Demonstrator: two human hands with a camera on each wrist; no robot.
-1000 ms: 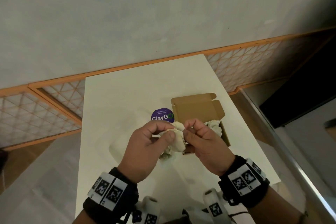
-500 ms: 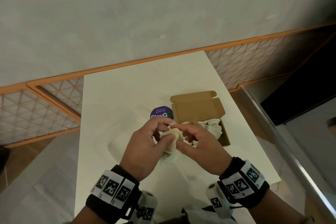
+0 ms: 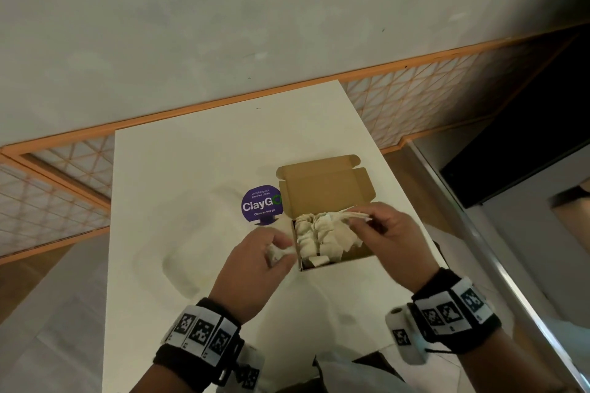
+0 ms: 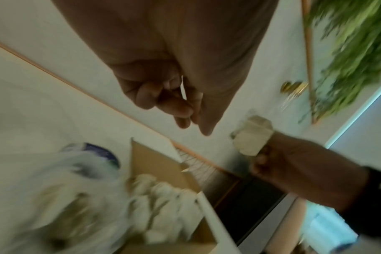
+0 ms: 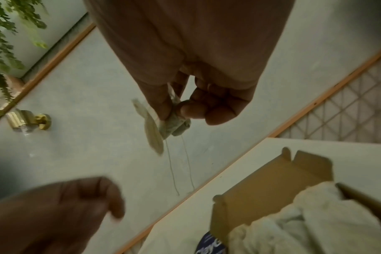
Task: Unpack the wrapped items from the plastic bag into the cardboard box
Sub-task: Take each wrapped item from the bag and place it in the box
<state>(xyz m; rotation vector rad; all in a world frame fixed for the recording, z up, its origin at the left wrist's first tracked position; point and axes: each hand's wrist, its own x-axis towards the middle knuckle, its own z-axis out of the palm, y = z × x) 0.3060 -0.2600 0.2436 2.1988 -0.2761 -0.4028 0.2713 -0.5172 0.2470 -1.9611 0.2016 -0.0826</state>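
The cardboard box [image 3: 325,201] sits open on the white desk [image 3: 191,175], right of centre, its lid flap standing at the far side; pale wrapped items [image 3: 319,239] fill it; the right hand [image 3: 383,233] pinches one wrapped item [image 3: 354,217] over the box's right side; the left hand [image 3: 255,262], just left of the box, pinches crumpled plastic bag [image 3: 279,254]; a purple sticker [image 3: 261,204] lies left of the box.
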